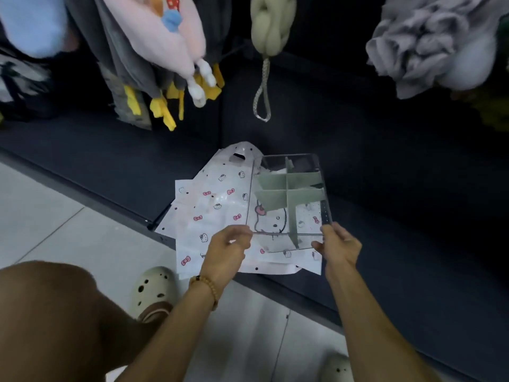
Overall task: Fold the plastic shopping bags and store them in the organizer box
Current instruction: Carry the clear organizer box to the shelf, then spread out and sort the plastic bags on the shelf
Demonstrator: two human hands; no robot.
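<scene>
Bare knee [55, 312] and a cream perforated clog [153, 293] frame the bottom of the view as a person crouches at a low dark shelf [385, 216], both hands on a clear organizer box [289, 205] fitted with pale green dividers [292, 194]. Left hand [228, 249], a beaded bracelet [208, 290] at its wrist, pinches the box's near-left corner; right hand [338, 246] grips the near-right corner, fingers [327, 230] curled over the rim. Box appears tilted and lifted, its far end above a loose pile of white shopping bags [214, 213] printed with red bows and cat faces, which lie unfolded just beyond and left of the fingers, part overhanging the shelf edge. No bag looks folded yet and the compartments seem empty, so the task is likely at its start. Setting the box down level, to the right of the pile and clear of it, would leave the bags free for flattening and folding; the slippery film could slide off the edge. Pale tiled floor [55, 216] lies below; plush toys [165, 51], a knotted cream cushion [272, 23] and a grey ruffled cushion [427, 42] hang well beyond the hands.
</scene>
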